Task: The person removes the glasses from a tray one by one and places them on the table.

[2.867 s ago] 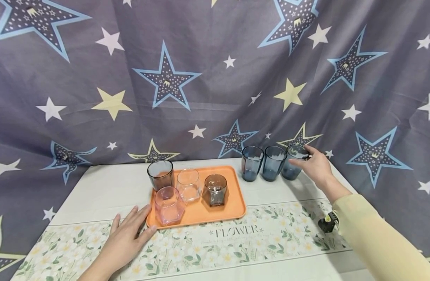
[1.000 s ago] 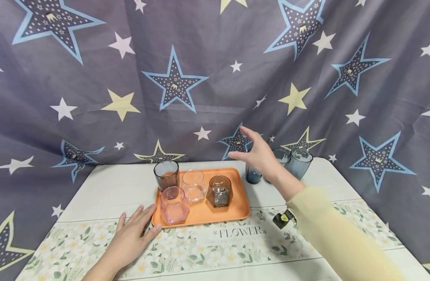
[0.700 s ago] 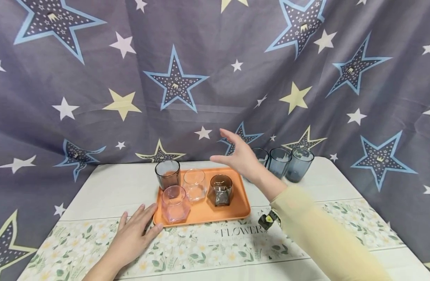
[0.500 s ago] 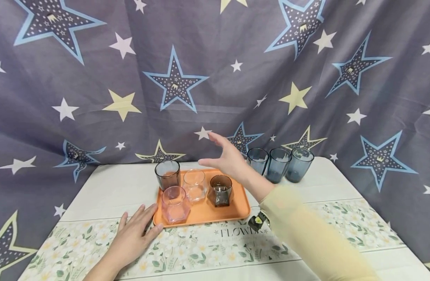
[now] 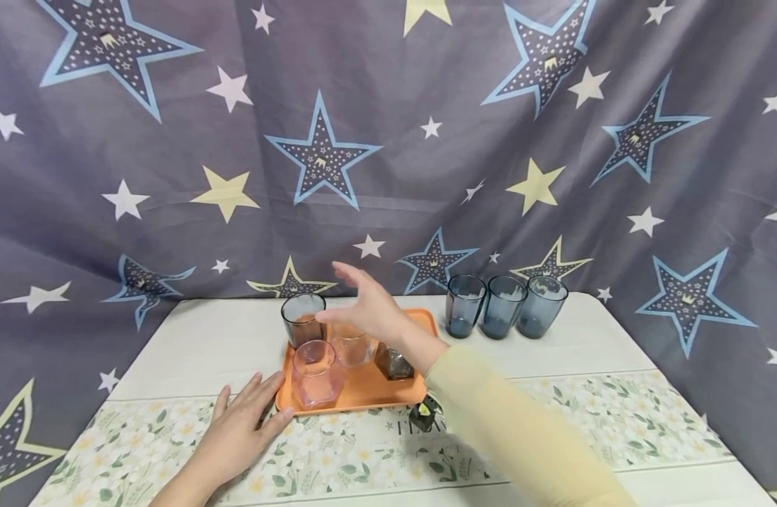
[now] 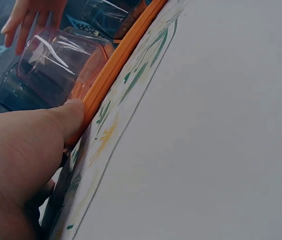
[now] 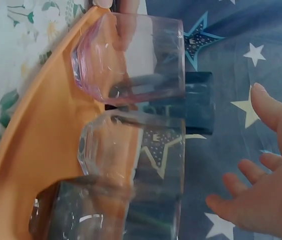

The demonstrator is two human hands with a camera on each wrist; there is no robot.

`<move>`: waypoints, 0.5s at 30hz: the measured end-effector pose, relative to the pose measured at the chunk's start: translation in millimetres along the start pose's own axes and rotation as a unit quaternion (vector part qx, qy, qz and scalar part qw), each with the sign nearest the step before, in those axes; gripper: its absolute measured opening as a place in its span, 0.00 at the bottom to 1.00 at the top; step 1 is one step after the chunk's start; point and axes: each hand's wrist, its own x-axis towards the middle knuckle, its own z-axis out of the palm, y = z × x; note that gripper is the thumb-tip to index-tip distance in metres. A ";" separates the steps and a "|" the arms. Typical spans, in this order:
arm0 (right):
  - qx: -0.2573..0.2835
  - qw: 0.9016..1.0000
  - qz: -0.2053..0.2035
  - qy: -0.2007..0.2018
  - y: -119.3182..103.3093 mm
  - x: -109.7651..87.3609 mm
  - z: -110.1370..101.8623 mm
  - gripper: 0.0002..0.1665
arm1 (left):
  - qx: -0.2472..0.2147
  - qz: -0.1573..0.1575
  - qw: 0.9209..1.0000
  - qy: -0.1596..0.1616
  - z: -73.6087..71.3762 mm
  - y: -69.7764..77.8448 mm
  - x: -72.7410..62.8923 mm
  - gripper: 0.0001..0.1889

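Reach stage, I'd guess: loose left hand (image 5: pixel 239 424) touches orange tray (image 5: pixel 365 393), empty right hand (image 5: pixel 374 308) hovers spread, probably needing to grip grey tumbler (image 5: pixel 299 328).

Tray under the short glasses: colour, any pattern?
The tray is orange, no pattern visible; the head view shows it best.

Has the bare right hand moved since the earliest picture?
Yes: leftward in the head view. Judged against the three tall transparent blue tumblers, the right hand has gone from the rightmost one to near the smoky grey tumbler.
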 end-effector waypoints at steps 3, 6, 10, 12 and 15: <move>-0.006 1.000 -0.003 -0.015 -1.1 5.1 10.0 0.60 | 0.005 -0.004 1.000 -0.002 0.0 -1.4 -0.1 0.47; -0.018 1.000 0.000 -0.025 -1.0 9.8 17.7 0.60 | 0.002 -0.006 1.000 -0.002 0.0 -1.5 -0.6 0.47; -0.030 0.999 0.016 -0.036 0.0 13.0 24.3 0.59 | 0.000 -0.005 1.000 0.000 -0.1 0.4 -1.4 0.46; -0.034 0.998 0.022 -0.041 0.8 13.8 26.8 0.59 | 0.000 -0.005 1.000 -0.001 -0.1 1.6 -1.3 0.46; -0.045 0.998 0.029 -0.045 2.3 14.8 29.8 0.59 | 0.000 -0.007 1.000 -0.004 -0.1 3.7 -0.8 0.46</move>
